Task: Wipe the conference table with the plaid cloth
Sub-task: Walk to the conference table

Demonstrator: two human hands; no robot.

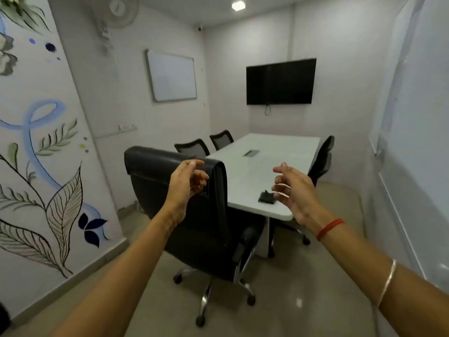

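A white conference table [257, 171] stretches away from me in the middle of the room. Near its front edge lies a small dark crumpled cloth [266, 197]; its pattern is too small to make out. My left hand [185, 184] is raised in front of the black chair's backrest, fingers loosely curled, holding nothing. My right hand [295, 190] is stretched forward just right of the cloth, fingers relaxed and spread, empty. Neither hand touches the table or the cloth.
A black leather office chair [194, 215] on wheels stands between me and the table's front left corner. Two mesh chairs [194, 147] line the left side and one [322, 159] the right. A cable hatch [251, 153] sits mid-table. Walls close in on both sides.
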